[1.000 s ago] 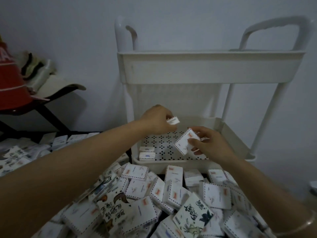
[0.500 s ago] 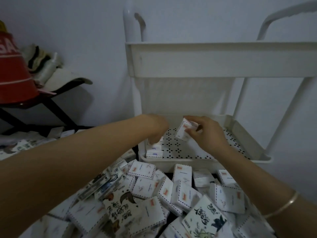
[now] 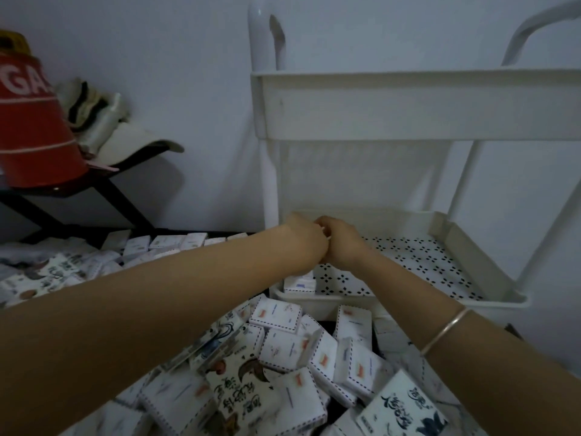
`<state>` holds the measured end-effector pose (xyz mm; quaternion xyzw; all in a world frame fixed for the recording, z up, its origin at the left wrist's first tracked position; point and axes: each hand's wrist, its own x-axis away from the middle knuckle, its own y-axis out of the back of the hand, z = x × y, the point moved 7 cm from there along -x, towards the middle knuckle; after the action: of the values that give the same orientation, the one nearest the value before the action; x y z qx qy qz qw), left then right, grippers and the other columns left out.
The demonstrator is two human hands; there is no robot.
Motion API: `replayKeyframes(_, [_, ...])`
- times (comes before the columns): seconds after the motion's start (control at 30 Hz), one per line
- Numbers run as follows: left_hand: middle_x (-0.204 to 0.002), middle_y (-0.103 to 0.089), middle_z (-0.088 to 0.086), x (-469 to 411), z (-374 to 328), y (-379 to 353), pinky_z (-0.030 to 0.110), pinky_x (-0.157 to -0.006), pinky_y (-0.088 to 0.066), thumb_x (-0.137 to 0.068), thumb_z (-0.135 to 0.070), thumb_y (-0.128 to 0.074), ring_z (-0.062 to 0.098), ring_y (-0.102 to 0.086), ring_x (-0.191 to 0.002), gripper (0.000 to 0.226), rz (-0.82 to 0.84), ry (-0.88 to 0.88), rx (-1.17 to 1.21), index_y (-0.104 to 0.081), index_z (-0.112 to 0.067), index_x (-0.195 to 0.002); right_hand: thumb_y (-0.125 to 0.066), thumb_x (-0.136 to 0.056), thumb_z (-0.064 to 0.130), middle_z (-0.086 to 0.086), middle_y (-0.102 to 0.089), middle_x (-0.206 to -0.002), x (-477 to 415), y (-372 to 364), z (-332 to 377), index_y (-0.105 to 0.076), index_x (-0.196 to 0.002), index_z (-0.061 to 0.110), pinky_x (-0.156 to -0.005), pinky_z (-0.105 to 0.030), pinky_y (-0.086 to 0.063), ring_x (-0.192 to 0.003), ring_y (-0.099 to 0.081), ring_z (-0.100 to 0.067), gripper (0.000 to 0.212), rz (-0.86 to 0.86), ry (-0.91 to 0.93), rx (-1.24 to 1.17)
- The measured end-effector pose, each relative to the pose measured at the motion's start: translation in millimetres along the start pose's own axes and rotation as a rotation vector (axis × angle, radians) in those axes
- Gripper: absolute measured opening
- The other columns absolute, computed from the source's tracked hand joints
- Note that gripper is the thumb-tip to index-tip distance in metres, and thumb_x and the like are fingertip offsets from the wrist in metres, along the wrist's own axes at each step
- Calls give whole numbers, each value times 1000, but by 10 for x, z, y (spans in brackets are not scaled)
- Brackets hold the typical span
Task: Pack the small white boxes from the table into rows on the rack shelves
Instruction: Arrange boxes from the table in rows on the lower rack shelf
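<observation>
Fingers of left hand (image 3: 306, 243) and right hand (image 3: 341, 245) are hidden, grip unclear; likely placing on white perforated plastic shelf (image 3: 424, 265), next needs row alignment.

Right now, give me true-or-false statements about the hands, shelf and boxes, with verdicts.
1. The left hand and right hand meet over the lower shelf. True.
2. The bracelet is on the left wrist. False: it is on the right wrist.
3. Some boxes sit at the shelf's front left corner. True.
4. The shelf is full. False: most of its floor is bare.
5. No boxes lie outside the shelf. False: a pile lies in front of it.
</observation>
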<state>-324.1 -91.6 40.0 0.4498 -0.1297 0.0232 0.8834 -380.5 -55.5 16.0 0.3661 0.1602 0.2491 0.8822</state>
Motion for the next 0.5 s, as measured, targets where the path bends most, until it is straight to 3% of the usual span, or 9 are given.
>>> replayKeyframes(0.13, [-117, -62, 8, 204, -65, 23, 33, -88, -48, -95, -9, -54, 23, -59, -98, 15, -64, -65, 6, -62, -8, -107, -53, -91, -5, -12, -63, -110, 30, -104, -65, -61, -118, 3, -72, -28, -57, -90, -62, -22, 29, 160, -55, -200])
replayKeyframes(0.23, [-108, -65, 6, 361, -78, 102, 39, -95, -47, -91, -4, -51, 24, -61, -97, 13, -200, -143, -42, -55, -15, -85, -50, -94, -1, -1, -65, -93, 51, -160, -85, -66, -96, 15, -69, -22, -56, -86, -64, -16, 23, 219, -54, -187])
replayKeyframes(0.3, [-105, -65, 2, 443, -78, 128, 38, -91, -49, -87, -2, -50, 21, -60, -95, 16, -296, -177, 34, -62, -12, -94, -51, -92, -4, 6, -59, -77, 75, -207, -62, -58, -76, 23, -56, -14, -49, -73, -58, -10, 32, 254, -58, -102])
replayKeyframes(0.37, [-111, -65, -2, 504, -72, 114, 36, -87, -50, -87, -3, -50, 18, -61, -99, 34, -327, -188, 259, -67, -21, -111, -55, -88, -7, 10, -55, -67, 85, -242, -67, -51, -68, 24, -55, -18, -43, -67, -51, -10, 37, 274, -56, -12])
replayKeyframes(0.43, [-116, -65, -7, 560, -131, 81, 28, -83, -47, -90, -6, -51, 13, -60, -103, 34, -302, -194, 476, -69, -26, -111, -54, -90, -4, 13, -65, -74, 99, -227, -81, -62, -82, 18, -55, -14, -43, -70, -53, -8, 25, 253, -43, -53])
replayKeyframes(0.5, [-113, -67, -9, 584, -242, 50, 26, -81, -45, -91, -10, -52, 11, -59, -104, 28, -285, -210, 598, -71, -25, -106, -47, -95, -2, -1, -65, -115, 129, -185, -90, -58, -126, 10, -70, -9, -47, -97, -60, -15, 35, 205, -59, -138])
